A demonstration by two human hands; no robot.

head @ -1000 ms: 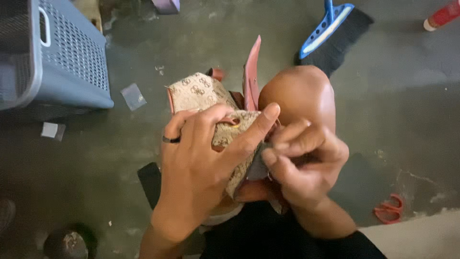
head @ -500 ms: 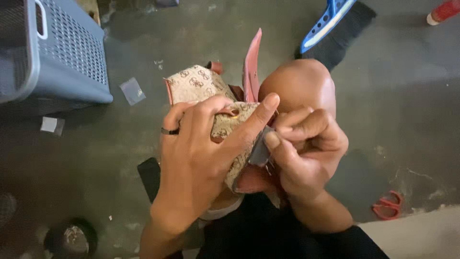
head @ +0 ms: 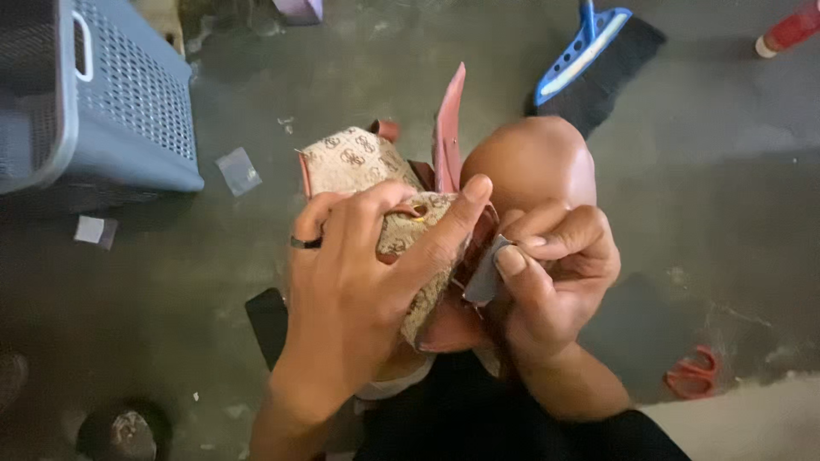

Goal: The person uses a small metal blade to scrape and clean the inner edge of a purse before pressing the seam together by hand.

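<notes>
Looking down at someone sitting on a grey concrete floor (head: 342, 68) with a beige patterned bag (head: 359, 162) pulled up against their bare knee (head: 534, 158). Left hand (head: 359, 282), dark ring (head: 305, 243) on one finger, is wrapped round the bag's fabric with fingers clamped on it, thumb stretched toward the knee. Right hand (head: 555, 273) sits just right of that, thumb and fingers pinched tight on a small grey piece (head: 487, 273) that's pressed against the bag's pinkish edge. Can't tell what that piece is, honestly. A pink strap (head: 448, 128) sticks up from the bag on the far side, right beside the knee.

Around it: grey perforated plastic basket (head: 128, 111) at far left, blue-handled brush (head: 589, 51) with black bristles at far right, red scissors (head: 692, 376) lying on the floor near right, well apart from the hands. A couple of small clear scraps (head: 237, 171) lie on the floor near the basket.
</notes>
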